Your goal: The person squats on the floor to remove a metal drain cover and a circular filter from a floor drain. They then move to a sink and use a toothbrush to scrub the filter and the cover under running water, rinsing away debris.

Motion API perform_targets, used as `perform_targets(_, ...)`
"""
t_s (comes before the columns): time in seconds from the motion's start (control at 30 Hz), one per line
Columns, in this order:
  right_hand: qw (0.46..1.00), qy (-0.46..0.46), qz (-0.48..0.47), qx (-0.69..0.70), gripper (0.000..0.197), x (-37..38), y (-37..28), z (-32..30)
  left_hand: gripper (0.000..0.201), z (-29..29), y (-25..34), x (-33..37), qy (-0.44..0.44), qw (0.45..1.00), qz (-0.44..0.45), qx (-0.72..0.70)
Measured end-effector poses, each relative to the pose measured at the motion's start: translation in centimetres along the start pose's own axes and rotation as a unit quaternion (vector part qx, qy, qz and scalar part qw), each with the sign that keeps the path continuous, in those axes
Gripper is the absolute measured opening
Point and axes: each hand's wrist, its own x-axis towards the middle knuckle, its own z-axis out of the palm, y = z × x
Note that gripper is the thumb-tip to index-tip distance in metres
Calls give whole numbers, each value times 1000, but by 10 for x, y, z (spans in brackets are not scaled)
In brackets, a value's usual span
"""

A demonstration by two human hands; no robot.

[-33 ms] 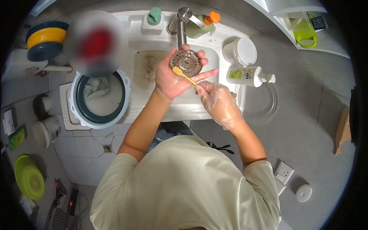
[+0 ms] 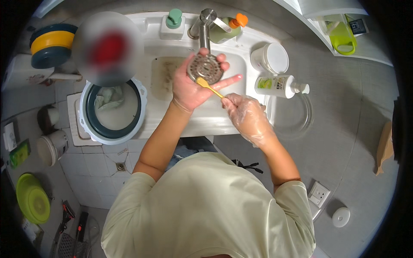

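My left hand is palm up over the sink, its fingers curled around a round metal drain strainer full of small holes. One finger stretches out to the right. In a clear plastic glove, my right hand pinches the thin handle of a small yellow tool with an oval head. That head lies against the lower edge of the strainer; whether it has bristles cannot be made out. Behind the strainer rises the metal faucet. Brownish dirt shows in the basin to the left.
On the sink's left side a blue-rimmed basin holds cloudy water and a cloth. Along the back stand a green-capped dispenser and an orange-topped bottle. To the right are a white tub, a pump bottle and a clear round dish.
My left hand and the strainer have shifted slightly left. The yellow tool and my right hand have slid a little to the right and nearer to me.
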Motion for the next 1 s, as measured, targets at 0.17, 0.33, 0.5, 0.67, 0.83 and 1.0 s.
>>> perform_targets(0.17,998,27,-28,50,21,8,1,11,18,-7,-1,0,-41,999,13,8)
perform_targets(0.33,999,-17,34,-24,18,5,-3,-1,17,-10,13,0,-36,998,19,46)
perform_targets(0.5,996,38,-75,-3,18,13,-1,13,23,-8,2,-1,18,1000,-12,15)
perform_targets(0.67,990,83,-70,-89,18,19,-3,18,28,-18,6,1,9,999,-21,-24)
perform_targets(0.83,979,120,-77,-148,18,28,1,14,41,-12,14,-2,115,991,-69,-24)
perform_targets(1.0,959,54,-181,-213,15,27,6,-4,63,-15,24,-7,143,981,-129,-25)
